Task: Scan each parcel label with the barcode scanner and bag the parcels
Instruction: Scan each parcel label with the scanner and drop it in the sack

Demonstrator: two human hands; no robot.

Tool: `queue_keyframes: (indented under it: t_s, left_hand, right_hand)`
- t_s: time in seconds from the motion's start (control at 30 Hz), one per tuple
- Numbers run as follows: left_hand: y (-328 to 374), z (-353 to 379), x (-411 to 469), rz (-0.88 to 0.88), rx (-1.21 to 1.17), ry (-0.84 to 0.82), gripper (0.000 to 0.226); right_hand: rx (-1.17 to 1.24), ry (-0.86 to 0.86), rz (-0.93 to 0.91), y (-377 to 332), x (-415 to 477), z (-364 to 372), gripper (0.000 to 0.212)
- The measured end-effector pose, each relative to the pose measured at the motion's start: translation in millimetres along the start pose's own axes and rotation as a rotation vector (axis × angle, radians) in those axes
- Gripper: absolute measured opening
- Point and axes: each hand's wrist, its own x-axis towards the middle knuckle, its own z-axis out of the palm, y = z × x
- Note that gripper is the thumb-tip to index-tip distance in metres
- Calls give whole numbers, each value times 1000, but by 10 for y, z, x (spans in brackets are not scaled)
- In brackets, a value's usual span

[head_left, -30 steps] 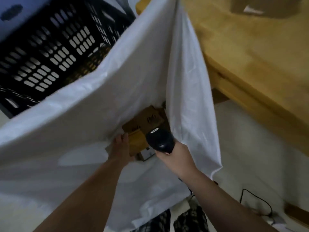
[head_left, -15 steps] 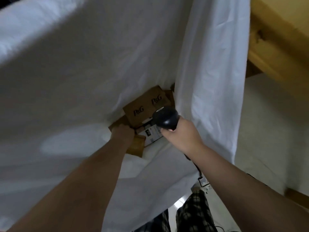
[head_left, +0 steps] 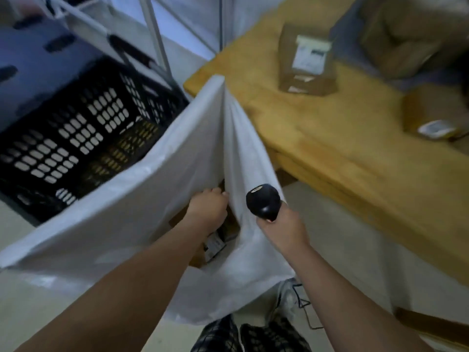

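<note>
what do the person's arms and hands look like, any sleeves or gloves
The left forearm and right forearm are bare, no sleeves in view. The left hand and right hand wear no gloves; no watch, band or ring is visible.

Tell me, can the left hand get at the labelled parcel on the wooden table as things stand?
Probably not directly. The left hand is down inside the white bag, whose wall stands between it and the parcel on the table. It would likely need to lift out first.
</note>
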Motion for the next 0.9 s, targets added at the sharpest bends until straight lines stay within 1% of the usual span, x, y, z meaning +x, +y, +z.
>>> queue_keyframes:
  t_s: [0.1,0.17,0.2,0.3,0.33,0.43,0.53,0.67,0.77,0.9]
  left_hand:
    - [311,-561,-3,84,40,101,34]
    - [528,-920,-4,140,75,189,32]
    - [631,-1080,1,173,93,224,30]
    - [936,-1463,41,262,140,287,29]
    - [1037,-1555,73,285,148,299,31]
    - [1342,-1770,222,324,160,315,34]
    - [1653,-1967,458,352,149,311,36]
    - [2139,-2162,808,369,92,301,40]
    - [2552,-2200,1091,378,5,270,44]
    - [3127,-2250,1481,392,-133,248,46]
  right_hand:
    - [114,108,-6,-130,-71,-517,25]
    - [190,201,3,-144,-116,-861,18]
    - [226,243,12,-127,-152,-1030,19]
    - [328,337,22,-19,-252,-1490,31]
    - [357,356,27,19,-261,-1620,29]
    - [476,412,44,93,-201,-1961,11]
    - [577,469,62,222,-33,-2301,15]
    - [555,497,70,480,178,-2823,21]
    - [606,544,82,710,319,-3167,17]
    - [695,562,166,1084,549,-3516,14]
